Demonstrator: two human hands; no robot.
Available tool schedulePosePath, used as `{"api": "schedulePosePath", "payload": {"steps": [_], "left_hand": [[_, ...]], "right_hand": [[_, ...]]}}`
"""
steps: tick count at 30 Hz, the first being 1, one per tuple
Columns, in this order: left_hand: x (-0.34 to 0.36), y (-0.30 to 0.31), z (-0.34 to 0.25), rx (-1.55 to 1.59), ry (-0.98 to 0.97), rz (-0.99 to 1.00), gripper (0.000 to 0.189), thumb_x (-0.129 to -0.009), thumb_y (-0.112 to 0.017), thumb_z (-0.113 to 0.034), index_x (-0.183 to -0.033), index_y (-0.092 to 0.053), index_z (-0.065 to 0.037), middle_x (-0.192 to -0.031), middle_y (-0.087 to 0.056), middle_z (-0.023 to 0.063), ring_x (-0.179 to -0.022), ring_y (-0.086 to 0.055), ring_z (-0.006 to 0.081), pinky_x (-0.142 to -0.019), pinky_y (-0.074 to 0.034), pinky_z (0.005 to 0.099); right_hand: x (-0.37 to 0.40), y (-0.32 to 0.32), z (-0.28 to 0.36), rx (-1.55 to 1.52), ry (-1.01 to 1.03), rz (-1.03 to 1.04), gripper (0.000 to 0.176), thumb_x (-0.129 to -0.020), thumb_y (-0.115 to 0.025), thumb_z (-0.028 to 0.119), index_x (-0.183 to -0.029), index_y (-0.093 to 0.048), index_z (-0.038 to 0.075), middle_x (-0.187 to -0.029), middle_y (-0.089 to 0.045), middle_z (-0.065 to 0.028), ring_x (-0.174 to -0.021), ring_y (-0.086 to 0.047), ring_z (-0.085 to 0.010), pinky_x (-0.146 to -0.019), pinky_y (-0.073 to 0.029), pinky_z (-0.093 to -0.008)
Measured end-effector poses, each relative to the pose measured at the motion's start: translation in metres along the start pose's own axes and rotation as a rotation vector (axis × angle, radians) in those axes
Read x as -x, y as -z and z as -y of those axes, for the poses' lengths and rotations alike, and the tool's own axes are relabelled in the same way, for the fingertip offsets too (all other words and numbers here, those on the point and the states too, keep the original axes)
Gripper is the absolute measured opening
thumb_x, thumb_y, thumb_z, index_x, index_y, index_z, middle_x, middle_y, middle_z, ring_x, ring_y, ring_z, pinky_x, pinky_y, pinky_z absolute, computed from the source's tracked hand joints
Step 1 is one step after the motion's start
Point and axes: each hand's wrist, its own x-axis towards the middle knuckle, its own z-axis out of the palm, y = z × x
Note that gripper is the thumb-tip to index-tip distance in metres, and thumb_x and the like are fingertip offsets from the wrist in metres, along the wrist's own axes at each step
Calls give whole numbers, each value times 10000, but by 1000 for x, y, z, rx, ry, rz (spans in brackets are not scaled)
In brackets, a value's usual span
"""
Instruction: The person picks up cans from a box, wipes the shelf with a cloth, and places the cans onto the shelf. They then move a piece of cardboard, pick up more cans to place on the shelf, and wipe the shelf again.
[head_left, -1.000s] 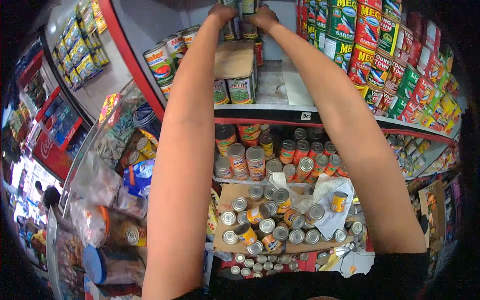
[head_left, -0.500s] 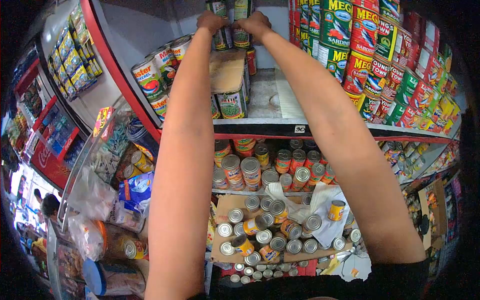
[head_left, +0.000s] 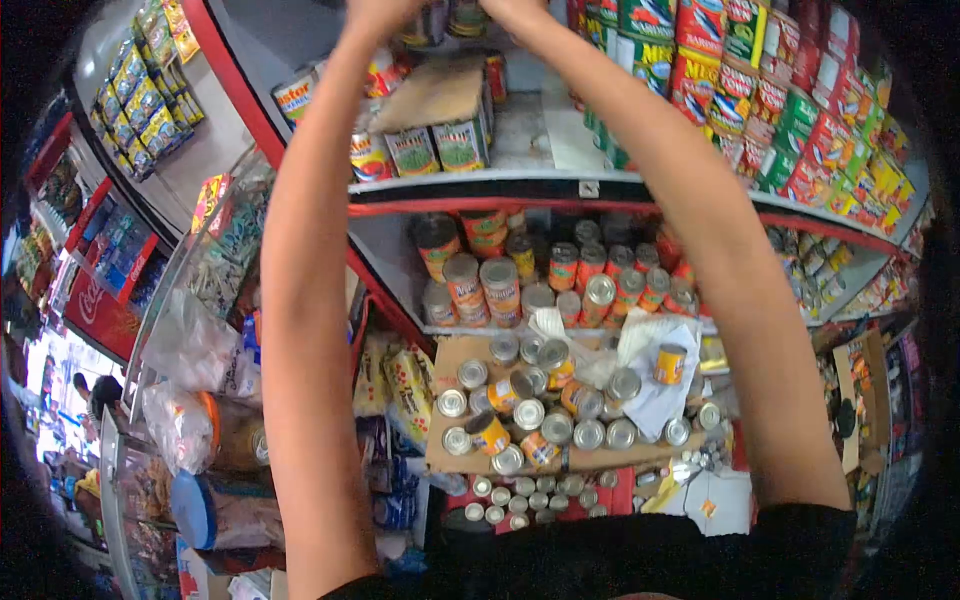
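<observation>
Both arms reach up to the upper shelf [head_left: 540, 182]. My left hand [head_left: 385, 14] and my right hand [head_left: 512, 12] are at the top edge, partly cut off, their fingers mostly out of frame. Between them, two dark green cans show, one [head_left: 427, 28] beside my left hand and one [head_left: 467, 20] beside my right; whether the fingers hold them is hard to see. Below stands a block of green-labelled cans [head_left: 459, 146] with a piece of cardboard [head_left: 435, 92] on top.
Stacked sardine cans [head_left: 700, 85] fill the shelf's right side. Mackerel cans [head_left: 370, 157] stand at its left. A lower shelf holds more cans [head_left: 500, 285]; loose cans lie on cardboard [head_left: 445, 375] beneath. A glass case with plastic bags [head_left: 180, 430] is at left.
The view has shifted, so the shelves sit higher in the frame and my hands are now partly cut off at the top. My forearms have spread slightly apart.
</observation>
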Motion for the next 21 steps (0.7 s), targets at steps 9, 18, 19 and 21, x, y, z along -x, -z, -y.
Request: {"api": "schedulePosePath", "payload": {"steps": [9, 18, 19, 21], "left_hand": [[142, 67, -43, 138, -289, 135, 413, -690, -730, -254, -977, -615, 20, -892, -671, 107, -802, -636, 181, -748, -489, 306], [361, 4, -192, 659, -206, 571, 449, -592, -744, -98, -978, -575, 57, -862, -643, 205, -787, -656, 262, -708, -502, 324], [381, -9, -211, 631, -227, 642, 480, -587, -736, -92, -1008, -558, 57, -838, -633, 211, -772, -648, 290, -701, -501, 346], [425, -37, -247, 664, -242, 777, 543, -583, -726, -96, -1067, -526, 51, -828, -620, 222, -772, -626, 346, -700, -495, 389]], "right_hand": [[136, 166, 112, -206, 35, 401, 568, -651, -740, 142, -1110, -491, -82, -1022, -602, -192, -926, -589, -260, -823, -470, -368], [325, 395, 115, 211, -431, 333, 566, -587, -829, 205, -1042, -584, -28, -972, -638, -115, -898, -610, -201, -845, -463, -328], [342, 422, 117, 341, -348, 305, 557, -585, -829, 187, -1038, -585, -26, -962, -642, -106, -910, -606, -190, -856, -458, -325], [376, 479, 122, 497, -417, 312, 546, -587, -829, 155, -1039, -581, -27, -954, -646, -101, -932, -599, -178, -878, -448, -325]]}}
